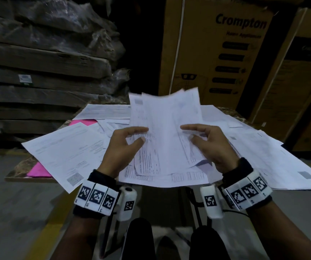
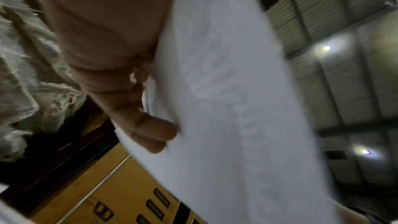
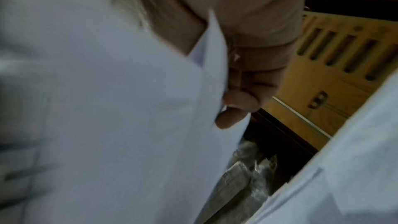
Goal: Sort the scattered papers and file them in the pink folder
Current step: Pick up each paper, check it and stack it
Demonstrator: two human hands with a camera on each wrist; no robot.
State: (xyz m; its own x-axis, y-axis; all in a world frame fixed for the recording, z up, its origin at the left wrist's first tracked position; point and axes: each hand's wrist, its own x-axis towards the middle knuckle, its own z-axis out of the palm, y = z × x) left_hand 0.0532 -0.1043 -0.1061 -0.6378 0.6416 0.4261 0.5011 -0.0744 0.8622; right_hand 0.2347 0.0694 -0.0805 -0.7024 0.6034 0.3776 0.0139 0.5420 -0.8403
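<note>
I hold a small sheaf of white printed papers tilted up over the table's middle. My left hand grips its left edge, thumb on the front, fingers behind. My right hand pinches the right edge the same way. The left wrist view shows fingers pressed on the back of the sheaf of papers. In the right wrist view, fingertips curl against the sheets. The pink folder lies flat at the left, mostly buried under loose papers.
More loose sheets cover the right side of the small brown table, some overhanging its edges. Tall cardboard cartons stand right behind it. Plastic-wrapped stacks rise at the back left. My knees are under the table's near edge.
</note>
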